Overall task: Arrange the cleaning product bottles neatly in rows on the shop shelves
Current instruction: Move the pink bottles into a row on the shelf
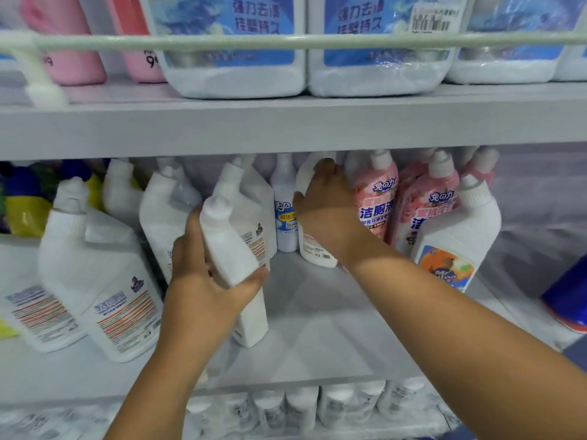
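Head cam view, looking into the middle shelf [317,312]. The left hand [203,281] is wrapped around a white angled-neck bottle [228,246], fingers curled across its front, holding it tilted near the middle of the shelf, right in front of a couple more white bottles. The right hand [327,211] reaches further back and is clamped on another white bottle [313,246] that's standing upright (its label is mostly hidden by the wrist). Just right of it sit pink bottles [374,198] and a white one with an orange label [454,236]. On the left, big white jugs [104,281] lean a bit. Upper shelf has blue-labelled jugs [235,46] behind a wire rail [286,41]. Lower shelf bottles are too blurry to make out.
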`<action>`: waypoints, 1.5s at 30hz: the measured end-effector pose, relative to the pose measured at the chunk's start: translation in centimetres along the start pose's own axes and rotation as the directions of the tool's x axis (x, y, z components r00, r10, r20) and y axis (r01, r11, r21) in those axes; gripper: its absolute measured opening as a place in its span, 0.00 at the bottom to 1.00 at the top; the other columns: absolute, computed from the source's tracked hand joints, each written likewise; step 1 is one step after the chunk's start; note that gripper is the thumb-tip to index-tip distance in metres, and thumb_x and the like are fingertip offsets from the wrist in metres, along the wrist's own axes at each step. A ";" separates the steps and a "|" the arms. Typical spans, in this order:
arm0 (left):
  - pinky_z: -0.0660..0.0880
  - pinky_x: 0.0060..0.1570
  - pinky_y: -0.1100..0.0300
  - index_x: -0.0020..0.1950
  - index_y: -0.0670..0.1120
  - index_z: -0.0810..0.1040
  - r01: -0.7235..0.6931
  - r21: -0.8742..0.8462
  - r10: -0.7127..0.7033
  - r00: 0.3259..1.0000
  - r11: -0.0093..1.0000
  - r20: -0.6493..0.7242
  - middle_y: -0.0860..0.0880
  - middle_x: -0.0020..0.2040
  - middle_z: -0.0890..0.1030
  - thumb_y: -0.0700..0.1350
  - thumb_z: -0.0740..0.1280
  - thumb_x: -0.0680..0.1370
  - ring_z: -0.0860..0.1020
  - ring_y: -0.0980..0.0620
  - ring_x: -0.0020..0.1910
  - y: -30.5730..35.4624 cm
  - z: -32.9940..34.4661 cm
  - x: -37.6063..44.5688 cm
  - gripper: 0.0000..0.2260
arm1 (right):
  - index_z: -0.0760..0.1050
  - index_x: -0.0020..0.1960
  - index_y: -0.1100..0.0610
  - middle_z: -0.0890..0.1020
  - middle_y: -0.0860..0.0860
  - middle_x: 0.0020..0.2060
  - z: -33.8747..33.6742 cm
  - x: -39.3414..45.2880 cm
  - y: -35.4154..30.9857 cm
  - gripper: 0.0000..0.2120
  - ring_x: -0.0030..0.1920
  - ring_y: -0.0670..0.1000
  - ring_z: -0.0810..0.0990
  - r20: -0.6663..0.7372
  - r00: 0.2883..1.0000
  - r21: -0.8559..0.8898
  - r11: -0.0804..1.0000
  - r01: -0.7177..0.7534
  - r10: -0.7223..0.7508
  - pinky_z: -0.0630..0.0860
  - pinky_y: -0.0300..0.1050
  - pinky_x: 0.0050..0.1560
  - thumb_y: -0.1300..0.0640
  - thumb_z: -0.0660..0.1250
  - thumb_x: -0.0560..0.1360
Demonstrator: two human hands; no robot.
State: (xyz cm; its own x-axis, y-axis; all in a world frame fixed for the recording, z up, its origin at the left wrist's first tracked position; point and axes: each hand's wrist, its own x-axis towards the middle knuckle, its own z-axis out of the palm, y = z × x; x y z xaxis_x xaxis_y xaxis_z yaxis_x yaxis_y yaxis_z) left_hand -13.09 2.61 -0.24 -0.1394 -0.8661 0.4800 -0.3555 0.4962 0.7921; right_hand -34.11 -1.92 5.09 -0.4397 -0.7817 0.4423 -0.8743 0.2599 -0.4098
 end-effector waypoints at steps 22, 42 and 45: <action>0.80 0.53 0.49 0.71 0.61 0.63 0.253 0.015 -0.253 0.966 0.967 0.045 0.59 0.57 0.81 0.54 0.83 0.64 0.82 0.50 0.54 -4.7 2.4 -0.9 0.42 | 0.71 0.68 0.53 0.78 0.50 0.59 -6.8 -8.8 9.3 0.25 0.59 0.53 0.76 -0.026 0.992 0.368 0.924 -0.106 0.124 0.72 0.46 0.60 0.55 0.75 0.73; 0.76 0.60 0.54 0.64 0.43 0.76 0.060 -0.223 -0.078 0.994 0.973 -0.071 0.46 0.61 0.79 0.52 0.71 0.74 0.79 0.47 0.60 4.8 11.8 7.1 0.22 | 0.74 0.62 0.56 0.74 0.50 0.56 -4.8 -16.5 9.2 0.18 0.57 0.48 0.77 -0.225 0.973 0.511 0.856 0.078 0.046 0.74 0.44 0.59 0.64 0.72 0.74; 0.70 0.69 0.51 0.72 0.37 0.70 0.156 -0.072 -0.163 0.982 0.985 -0.099 0.38 0.69 0.75 0.50 0.70 0.78 0.73 0.40 0.70 5.0 14.6 12.9 0.28 | 0.73 0.63 0.46 0.77 0.45 0.57 -4.7 -18.0 9.2 0.21 0.58 0.45 0.79 -0.148 0.988 0.586 0.809 0.047 0.050 0.75 0.42 0.59 0.63 0.72 0.75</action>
State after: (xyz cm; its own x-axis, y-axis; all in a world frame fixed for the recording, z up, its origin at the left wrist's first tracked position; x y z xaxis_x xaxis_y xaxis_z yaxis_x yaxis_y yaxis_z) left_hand -30.19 -6.93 4.39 0.0125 -0.9252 0.3792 -0.3057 0.3576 0.8824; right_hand -35.21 17.18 -2.86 -0.5088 -0.6749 0.5344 -0.6078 -0.1580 -0.7782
